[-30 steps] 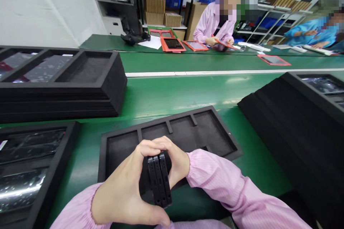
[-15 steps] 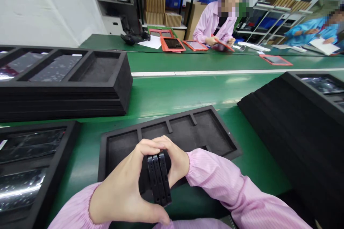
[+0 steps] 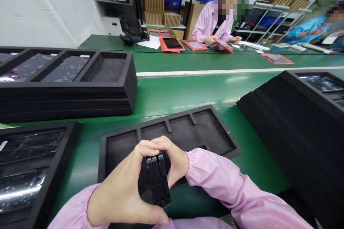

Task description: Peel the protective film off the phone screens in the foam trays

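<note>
Three black smartphones (image 3: pixel 158 182) stand pressed side by side between my hands, their port edges facing me. My left hand (image 3: pixel 126 186) curls around their left side, fingers over the far end and thumb stretched along the near end. From the other side, my right hand (image 3: pixel 175 159) closes on the bundle, its fingertips meeting the left ones at the top; its thumb is mostly hidden. Under and beyond both hands lies a black foam tray (image 3: pixel 228 139) with several bare compartments on the green work surface.
At far left rises a stack of black foam trays (image 3: pixel 113 94), film-covered devices in its top one. Nearer left is another loaded foam tray (image 3: pixel 68 150). A tall tray stack (image 3: pixel 290 121) stands right. Across the green belt (image 3: pixel 188 91), a co-worker in pink (image 3: pixel 204 21) handles a red-framed device.
The tray stack at far left has shifted slightly right. My hands and the smartphones stay almost still. Across the belt, the pink-clad co-worker's one hand has moved away from the red-framed device.
</note>
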`<state>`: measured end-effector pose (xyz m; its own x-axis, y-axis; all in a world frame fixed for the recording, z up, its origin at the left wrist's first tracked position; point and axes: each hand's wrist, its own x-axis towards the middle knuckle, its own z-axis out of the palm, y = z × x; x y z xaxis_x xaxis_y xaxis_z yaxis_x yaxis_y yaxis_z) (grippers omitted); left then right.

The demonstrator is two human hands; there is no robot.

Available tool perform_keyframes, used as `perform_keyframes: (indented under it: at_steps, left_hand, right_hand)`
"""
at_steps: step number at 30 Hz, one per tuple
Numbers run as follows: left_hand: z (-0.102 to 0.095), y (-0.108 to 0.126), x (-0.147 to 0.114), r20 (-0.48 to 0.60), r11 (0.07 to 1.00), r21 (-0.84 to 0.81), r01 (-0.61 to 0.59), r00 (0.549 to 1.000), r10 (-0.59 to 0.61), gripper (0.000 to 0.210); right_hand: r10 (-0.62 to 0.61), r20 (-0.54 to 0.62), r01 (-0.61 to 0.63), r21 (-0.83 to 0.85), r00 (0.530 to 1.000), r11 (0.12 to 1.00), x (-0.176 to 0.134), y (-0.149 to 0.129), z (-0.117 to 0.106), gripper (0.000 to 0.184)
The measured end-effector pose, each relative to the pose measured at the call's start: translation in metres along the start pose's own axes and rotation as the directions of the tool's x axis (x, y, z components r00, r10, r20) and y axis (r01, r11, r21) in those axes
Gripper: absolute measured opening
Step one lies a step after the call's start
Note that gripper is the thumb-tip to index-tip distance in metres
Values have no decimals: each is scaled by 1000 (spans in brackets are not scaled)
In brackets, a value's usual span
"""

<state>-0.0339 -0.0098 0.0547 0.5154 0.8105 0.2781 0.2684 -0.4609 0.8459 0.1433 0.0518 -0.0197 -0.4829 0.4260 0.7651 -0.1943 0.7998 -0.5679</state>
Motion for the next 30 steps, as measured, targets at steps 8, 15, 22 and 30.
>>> perform_keyframes:
  at_steps: [8,15,22,30]
  left_hand:
    - [-1,5,0,7,999,50,0,1000,0,100]
    - [-2,4,0,9,998,64,-3,1000,2,101]
    - [-3,6,-1,13,996,83,9,1000,-10,103]
    - [-2,6,0,9,998,64,11,1000,-11,99]
  right_hand:
    - [-20,11,20,-17,1000,1000,-2,0,0,108]
    - [-24,17,24,-26,1000,999,-1,1,1,110]
    - [-33,24,34,-3,999,999,0,0,1,109]
    - [-9,74,12,-38,997,999,-5,4,2,117]
